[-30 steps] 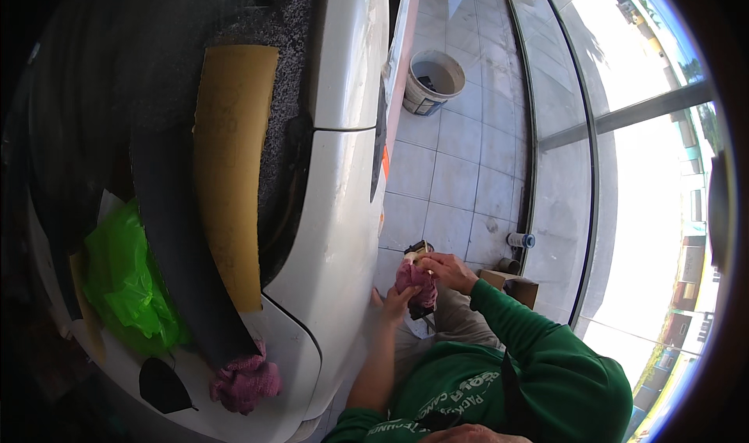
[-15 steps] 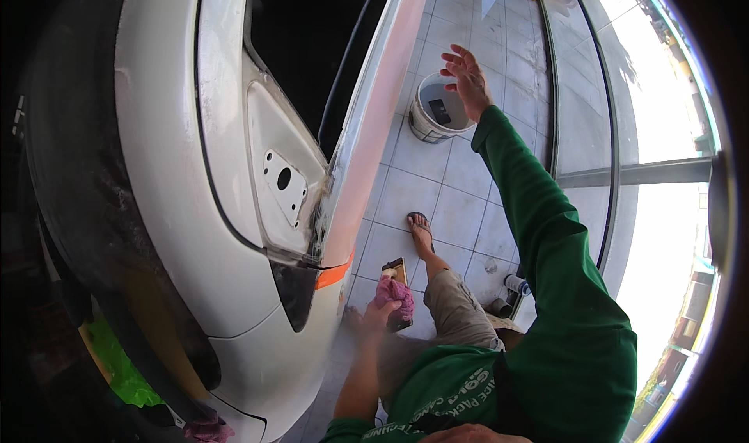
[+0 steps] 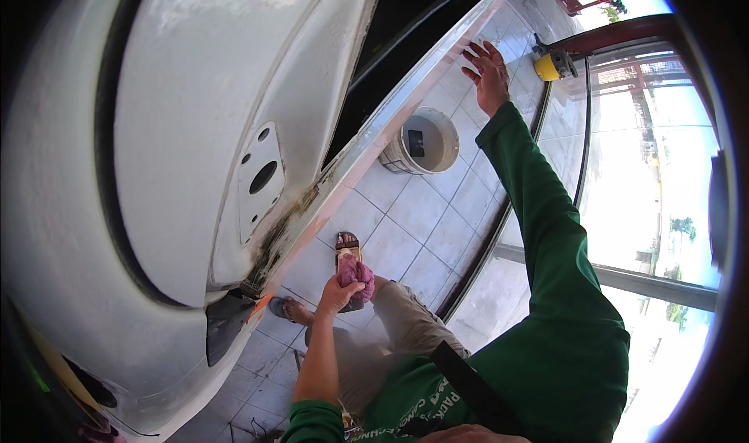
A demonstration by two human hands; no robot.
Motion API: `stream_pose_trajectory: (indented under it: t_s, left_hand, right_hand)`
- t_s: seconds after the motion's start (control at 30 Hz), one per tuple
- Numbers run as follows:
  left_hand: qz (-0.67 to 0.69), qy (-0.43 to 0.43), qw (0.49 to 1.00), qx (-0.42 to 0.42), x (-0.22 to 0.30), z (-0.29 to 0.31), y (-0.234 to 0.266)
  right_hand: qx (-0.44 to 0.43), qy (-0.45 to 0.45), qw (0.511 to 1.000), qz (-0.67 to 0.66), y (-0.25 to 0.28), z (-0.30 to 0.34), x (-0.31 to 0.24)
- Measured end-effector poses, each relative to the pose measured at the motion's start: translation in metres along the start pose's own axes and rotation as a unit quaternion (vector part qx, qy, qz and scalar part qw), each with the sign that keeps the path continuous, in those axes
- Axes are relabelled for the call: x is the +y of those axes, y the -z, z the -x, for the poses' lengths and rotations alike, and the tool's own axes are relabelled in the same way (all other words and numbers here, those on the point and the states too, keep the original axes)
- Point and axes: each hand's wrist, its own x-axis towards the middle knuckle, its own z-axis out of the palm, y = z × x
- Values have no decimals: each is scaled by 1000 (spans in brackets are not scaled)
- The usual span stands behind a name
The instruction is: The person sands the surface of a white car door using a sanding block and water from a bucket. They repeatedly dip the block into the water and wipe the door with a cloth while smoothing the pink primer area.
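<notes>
Two hands in view, both bare. Left hand (image 3: 337, 293) closed around one crumpled pink rag (image 3: 356, 272), held just below the lower edge of the white car body (image 3: 179, 154), near its orange corner marker (image 3: 260, 306). Right hand (image 3: 488, 72) raised at the end of a green sleeve (image 3: 546, 232), fingers spread wide, gripping nothing, just beside the car body's long pale sill edge. One white bucket (image 3: 425, 141) on the tiled floor (image 3: 421, 209) close under that same edge, a dark object inside it. Two sandalled feet on the tiles below the car body: one (image 3: 348, 249) just above the rag, one (image 3: 285, 309) near the orange marker. One yellow machine (image 3: 552, 65) beyond the right hand, further from the car. Five holes in the panel recess (image 3: 260, 179).
</notes>
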Motion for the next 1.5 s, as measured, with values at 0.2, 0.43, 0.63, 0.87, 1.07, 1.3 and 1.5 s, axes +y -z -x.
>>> stream_pose_trajectory:
  t_s: [0.2, 0.43, 0.63, 0.87, 1.07, 1.3, 1.5]
  left_hand:
    - [-140, -12, 989, 38, -49, 18, 37]
    - [-199, -34, 974, 98, -90, 15, 72]
    - [-129, -36, 989, 68, -129, -6, 67]
    - [-177, -14, 982, 67, -133, -3, 62]
    - [-156, 18, 983, 97, -142, 2, 57]
    - [-103, 19, 987, 119, -173, -15, 44]
    - [-133, 22, 984, 115, -165, -4, 32]
  right_hand:
    - [-6, 1, 1000, 5, -15, 4, 1]
    - [5, 5, 1000, 6, -33, 20, 2]
    - [3, 33, 998, 62, -39, 11, 4]
    - [5, 27, 996, 81, -24, -4, -6]
    - [-67, 7, 981, 184, 16, -46, -25]
    - [-110, 15, 964, 243, 18, -77, -30]
    - [-101, 36, 948, 301, 4, -61, -35]
